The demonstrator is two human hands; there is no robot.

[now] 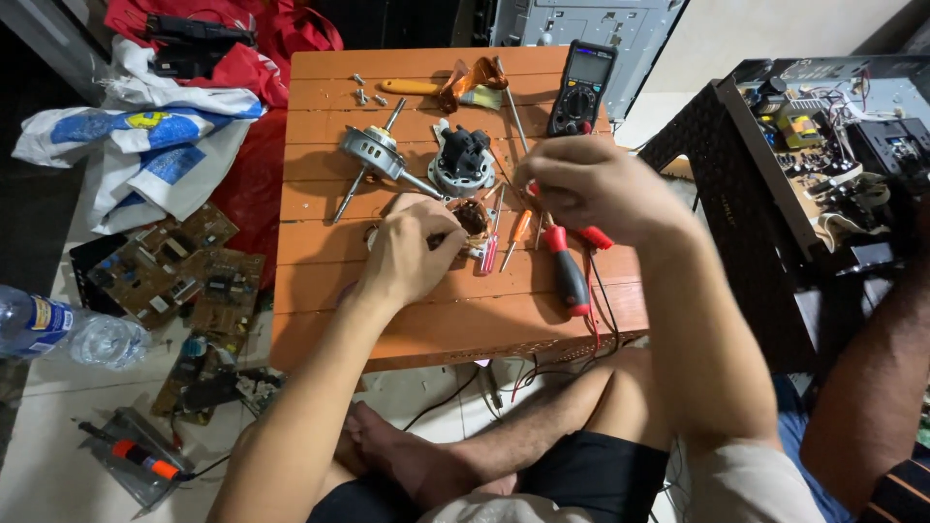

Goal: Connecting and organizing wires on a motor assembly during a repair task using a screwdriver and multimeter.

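My left hand (412, 254) is curled over a small motor winding with copper coil (473, 219) on the orange slatted table (426, 320), pinching a thin probe against it. My right hand (591, 187) hovers just right of it with fingers closed on a thin red-tipped probe lead (594, 237). A black multimeter (582, 88) stands behind the right hand. A motor rotor with its shaft (373, 158) and a black-topped motor housing (461, 160) lie just beyond my left hand.
Red-and-black screwdrivers (567, 269), a small orange one (520, 229), screws (360, 94) and a brush (455, 89) lie on the table. Circuit boards (189, 271), a water bottle (68, 329) and cloth cover the floor at left. An opened electronics chassis (823, 136) and another person's arm (872, 387) are at right.
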